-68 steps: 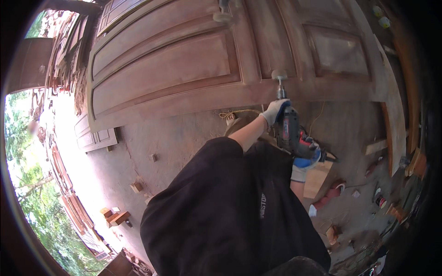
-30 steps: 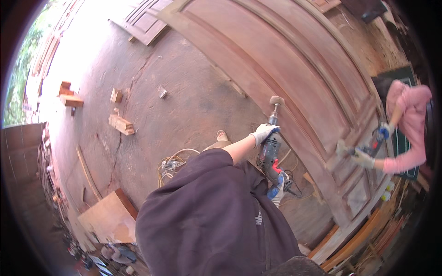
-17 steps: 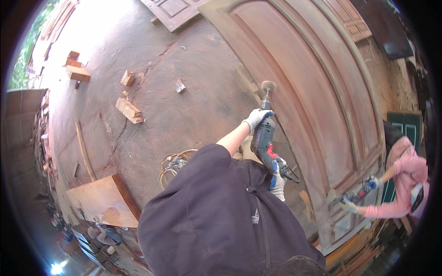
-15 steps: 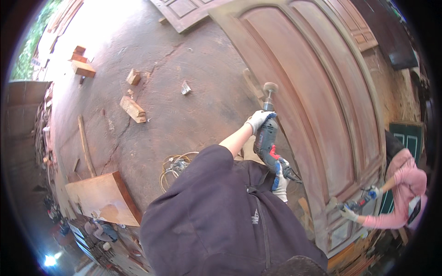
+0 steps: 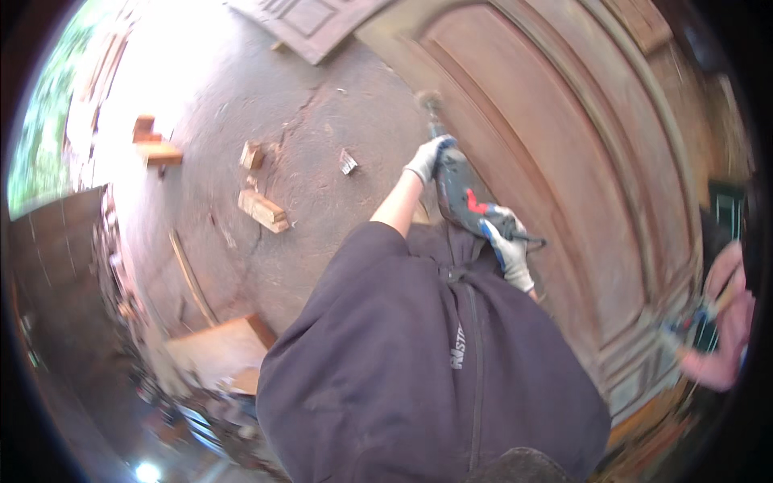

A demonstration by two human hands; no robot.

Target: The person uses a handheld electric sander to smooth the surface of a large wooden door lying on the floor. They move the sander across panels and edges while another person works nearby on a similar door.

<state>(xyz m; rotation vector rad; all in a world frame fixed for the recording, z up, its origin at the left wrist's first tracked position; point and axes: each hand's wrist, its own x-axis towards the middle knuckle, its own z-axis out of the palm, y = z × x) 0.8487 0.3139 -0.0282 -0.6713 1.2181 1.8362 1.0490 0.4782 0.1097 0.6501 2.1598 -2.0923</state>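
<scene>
A dark power drill (image 5: 457, 187) with a red patch is gripped in both my gloved hands. My left hand (image 5: 428, 159) wraps round its front, just behind the chuck. At the rear handle, by the cord, my right hand (image 5: 509, 245) is closed round the grip; its trigger is hidden. A round, light brown sanding head (image 5: 428, 100) on the drill's shaft is smeared by motion. It lies over the edge of a large panelled wooden door (image 5: 555, 169); whether it touches the wood I cannot tell.
At the right, a co-worker in a pink sleeve (image 5: 719, 366) holds a blurred power tool against the door's lower part. Wood blocks (image 5: 263, 211) and a small paintbrush-like piece (image 5: 348, 162) lie on the floor. Another door (image 5: 310, 24) stands beyond; a board (image 5: 221, 350) lies lower left.
The drill and both hands have shifted left, its sanding head also up toward the door's far edge. My view has turned, so floor items appear further right. The co-worker sits nearer the rim.
</scene>
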